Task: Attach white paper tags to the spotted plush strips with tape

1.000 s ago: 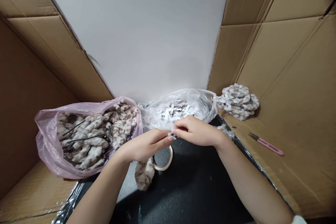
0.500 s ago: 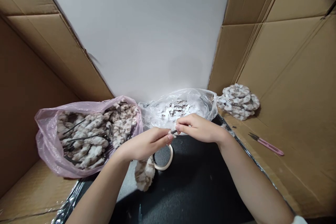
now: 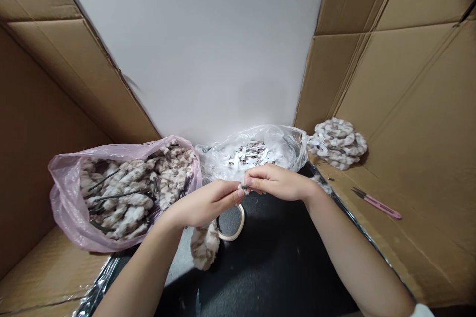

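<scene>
Right now I'm seeing my left hand (image 3: 208,203) and right hand (image 3: 277,182) pinching 1 small fuzzy piece (image 3: 244,189) between closed fingertips; no writing is showing.

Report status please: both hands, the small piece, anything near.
Left hand and right hand both pinch one small fuzzy piece. Tape roll right under them. Pink bag left, clear bag behind, scissors far right.
</scene>
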The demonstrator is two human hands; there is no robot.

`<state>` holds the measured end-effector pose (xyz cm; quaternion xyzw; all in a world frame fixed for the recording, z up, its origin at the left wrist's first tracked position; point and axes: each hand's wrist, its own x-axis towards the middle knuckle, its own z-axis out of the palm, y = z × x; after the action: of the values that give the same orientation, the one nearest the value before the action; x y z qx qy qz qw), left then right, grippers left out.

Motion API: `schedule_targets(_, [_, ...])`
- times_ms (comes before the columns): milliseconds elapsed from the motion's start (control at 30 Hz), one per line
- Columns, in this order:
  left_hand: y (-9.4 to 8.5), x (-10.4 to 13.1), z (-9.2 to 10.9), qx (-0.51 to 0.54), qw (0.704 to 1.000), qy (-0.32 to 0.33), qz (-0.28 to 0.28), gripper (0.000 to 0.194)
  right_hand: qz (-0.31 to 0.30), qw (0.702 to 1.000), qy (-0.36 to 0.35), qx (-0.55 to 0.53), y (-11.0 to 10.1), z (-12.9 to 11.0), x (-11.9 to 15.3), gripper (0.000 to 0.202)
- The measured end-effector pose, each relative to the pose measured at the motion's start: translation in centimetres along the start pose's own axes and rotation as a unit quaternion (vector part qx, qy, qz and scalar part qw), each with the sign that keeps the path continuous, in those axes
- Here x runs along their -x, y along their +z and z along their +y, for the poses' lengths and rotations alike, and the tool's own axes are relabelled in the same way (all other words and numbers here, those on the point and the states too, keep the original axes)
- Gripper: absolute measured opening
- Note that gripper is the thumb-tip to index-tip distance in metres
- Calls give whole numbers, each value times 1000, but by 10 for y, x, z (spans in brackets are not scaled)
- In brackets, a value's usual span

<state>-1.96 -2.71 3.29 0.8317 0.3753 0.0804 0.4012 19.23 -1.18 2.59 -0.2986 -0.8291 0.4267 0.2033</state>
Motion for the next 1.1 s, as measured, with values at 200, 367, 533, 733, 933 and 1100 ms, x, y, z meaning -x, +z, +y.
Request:
schedule_targets(200, [0,0,-1,10,1000,2,3,38,3,1000,-7,-2,4,5,-3,28])
schedule_targets(367, [0,0,-1,11,1000,9,-1,39,17,1000,-14,0,7,5,-5,29])
schedule_targets(533, [0,1,-2,12,1000,14,5,39,48,998,-27,10,11,4,-8,28])
schedule_targets(733, [0,0,-3,16,1000,16,11,38,83,996,-9,31,17,6,-12,30])
schedule_targets(933, [0,1,-3,35,999,22,8,36,94,996,2,-11,21,11,-15,26])
schedule_targets(1100, [0,1,-3,55,998,27,-2,35,95,993,0,-71,23,14,-17,31])
